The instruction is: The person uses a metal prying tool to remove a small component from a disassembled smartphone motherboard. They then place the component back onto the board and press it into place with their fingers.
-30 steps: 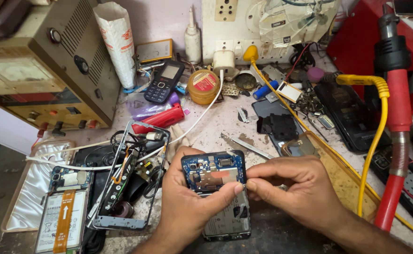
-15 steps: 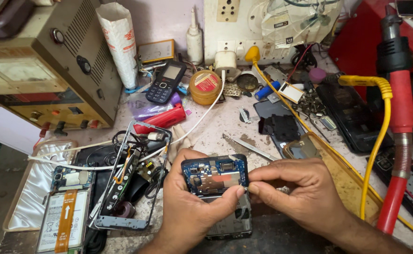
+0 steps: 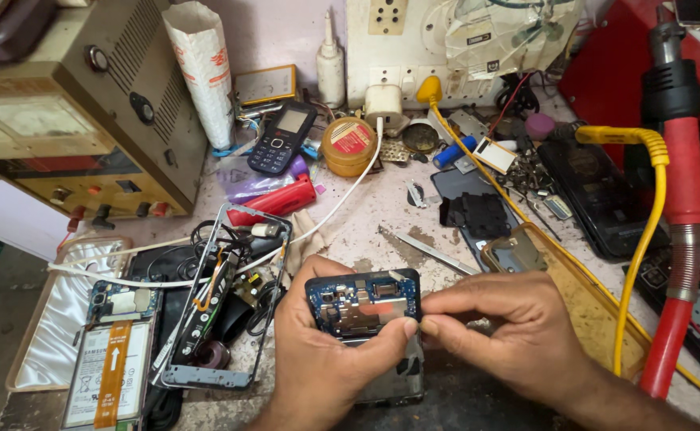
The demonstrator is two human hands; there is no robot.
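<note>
Bottom centre: left hand (image 3: 318, 359) grips an opened phone (image 3: 363, 307), back cover off, blue board facing up, thumb pressed on its right edge. Right hand (image 3: 510, 335) pinches at that same right edge, fingertips (image 3: 430, 326) meeting the left thumb; can't tell if anything small sits between them. Under the phone lies another dark phone body (image 3: 394, 375), mostly hidden.

Lower left: bare metal phone frame (image 3: 226, 295) with loose wires inside, next to a stripped phone with battery (image 3: 106, 359) showing an orange strip.

Mid frame: flat metal tool (image 3: 430, 249) on the bench, black phone part (image 3: 478, 214) beyond it. Right: red hot-air handle (image 3: 677, 223) upright, yellow cable (image 3: 645, 239) looping beside it.

Far: keypad phone (image 3: 282, 137), red case (image 3: 272, 201), round orange tin (image 3: 350, 145), white charger (image 3: 383, 105), power supply box (image 3: 87, 104) upper left.
</note>
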